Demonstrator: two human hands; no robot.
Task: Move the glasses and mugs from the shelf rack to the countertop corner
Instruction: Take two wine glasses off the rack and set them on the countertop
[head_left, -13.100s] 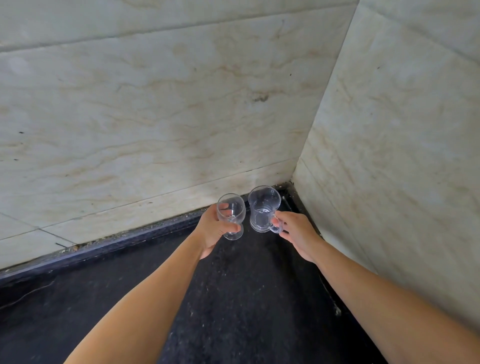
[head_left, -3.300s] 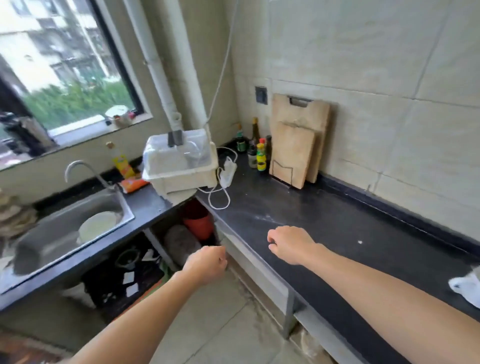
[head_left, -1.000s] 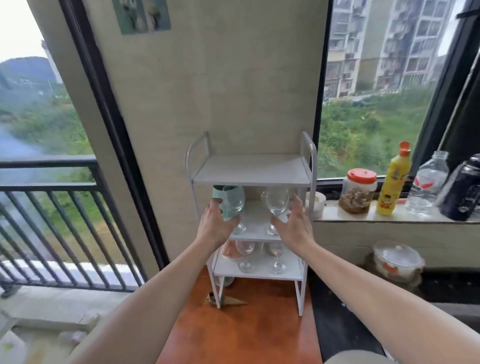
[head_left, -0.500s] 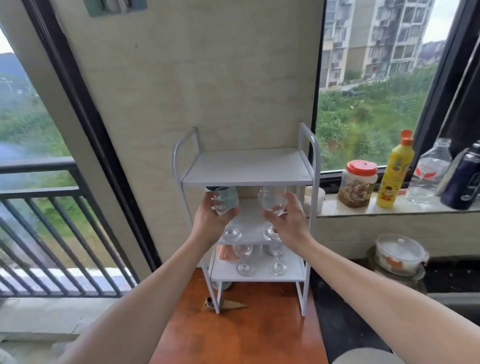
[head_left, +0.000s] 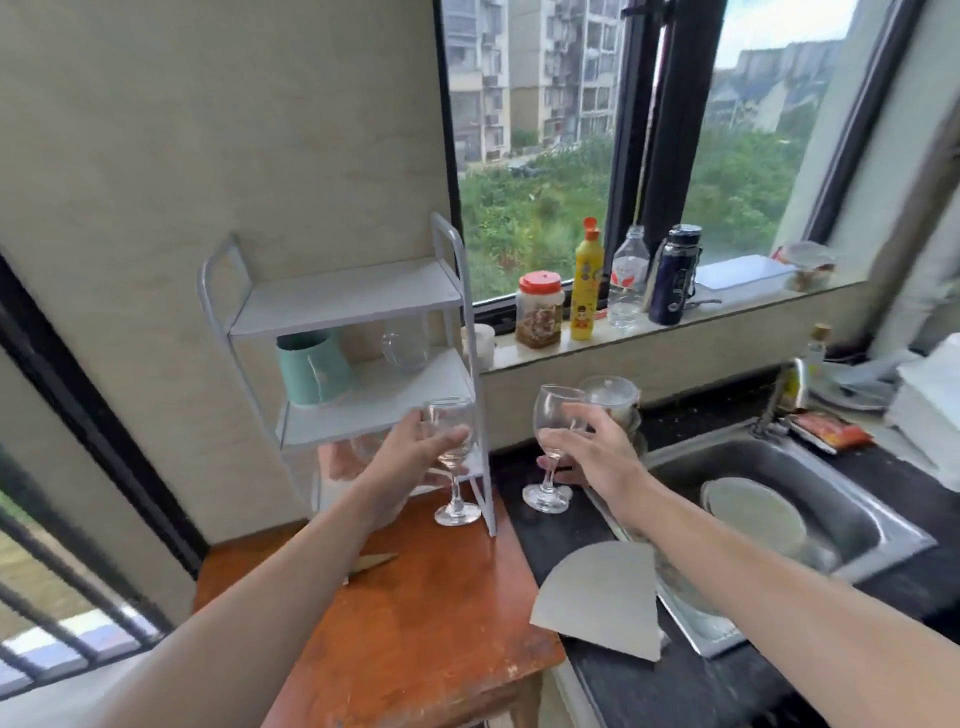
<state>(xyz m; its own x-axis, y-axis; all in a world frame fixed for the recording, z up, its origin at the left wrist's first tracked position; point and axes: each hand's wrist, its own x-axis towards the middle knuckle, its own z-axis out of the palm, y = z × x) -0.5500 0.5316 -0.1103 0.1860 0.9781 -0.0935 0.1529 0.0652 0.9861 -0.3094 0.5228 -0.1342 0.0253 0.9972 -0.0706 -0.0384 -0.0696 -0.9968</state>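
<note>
My left hand (head_left: 410, 452) grips the bowl of a clear wine glass (head_left: 454, 467), held upright in front of the white shelf rack (head_left: 343, 299). My right hand (head_left: 592, 447) grips a second wine glass (head_left: 550, 457) by its bowl, to the right of the rack and above the dark counter. On the rack's middle shelf stand a teal mug (head_left: 311, 366) and a clear glass mug (head_left: 405, 351). More glassware on the bottom shelf is mostly hidden behind my left hand.
The rack stands on an orange-brown wooden table (head_left: 415, 613). A steel sink (head_left: 779, 504) holding a round plate lies to the right, with a grey paper piece (head_left: 597, 597) on the counter. A jar, a yellow bottle (head_left: 587, 283), a water bottle and a dark flask line the windowsill.
Both hands have lifted the two wine glasses off the middle shelf and drawn them out to the right. The view has swung right, bringing the sink into sight.
</note>
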